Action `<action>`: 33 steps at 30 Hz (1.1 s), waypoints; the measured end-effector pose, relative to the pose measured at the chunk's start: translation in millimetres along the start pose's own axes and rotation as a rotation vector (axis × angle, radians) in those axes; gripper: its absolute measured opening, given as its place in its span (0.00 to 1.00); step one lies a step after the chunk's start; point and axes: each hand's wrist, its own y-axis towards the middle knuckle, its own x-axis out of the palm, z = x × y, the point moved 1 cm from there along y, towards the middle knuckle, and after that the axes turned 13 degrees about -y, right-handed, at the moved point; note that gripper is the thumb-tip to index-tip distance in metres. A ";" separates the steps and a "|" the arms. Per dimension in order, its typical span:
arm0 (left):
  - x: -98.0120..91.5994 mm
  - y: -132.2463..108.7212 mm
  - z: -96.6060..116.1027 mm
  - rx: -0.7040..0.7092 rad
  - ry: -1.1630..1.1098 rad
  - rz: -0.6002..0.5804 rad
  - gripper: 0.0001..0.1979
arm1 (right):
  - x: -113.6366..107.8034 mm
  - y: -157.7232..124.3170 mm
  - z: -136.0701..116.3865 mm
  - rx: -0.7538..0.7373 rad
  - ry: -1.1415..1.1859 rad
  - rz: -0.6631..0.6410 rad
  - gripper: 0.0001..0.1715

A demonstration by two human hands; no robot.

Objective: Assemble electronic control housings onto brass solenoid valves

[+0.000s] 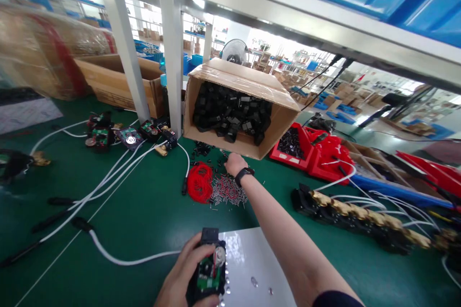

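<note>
My left hand [182, 273] is wrapped round a black housing [208, 273] with a green circuit board and a round silver coin cell showing in its open face. A white cable [126, 263] runs off to its left. My right hand [236, 165], with a dark band on the wrist, reaches forward to small black parts [201, 148] in front of the cardboard box. Its fingers are pinched together; what is between them is too small to make out. Beside that wrist lie a bundle of red wire [200, 182] and a heap of small metal pins [228, 190].
A tipped cardboard box [284, 93] full of black housings faces me. Red bins [288, 156] stand right of it, above a row of brass-fitted units [345, 208]. Circuit-board units [129, 138] and cables lie left. Under my hands is a white sheet [245, 254]; metal posts [171, 53] rise behind.
</note>
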 end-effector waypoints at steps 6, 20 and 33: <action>2.9 -0.2 1.9 -0.004 0.015 0.046 0.34 | -16.4 -11.7 2.5 -0.065 -0.057 0.003 0.11; 0.5 -1.3 -0.3 -0.054 0.074 0.018 0.28 | -50.0 -124.6 126.0 -0.212 0.204 -0.180 0.09; 22.9 9.6 58.9 -0.174 0.032 0.117 0.35 | 26.4 -132.8 149.7 0.226 0.095 -0.066 0.09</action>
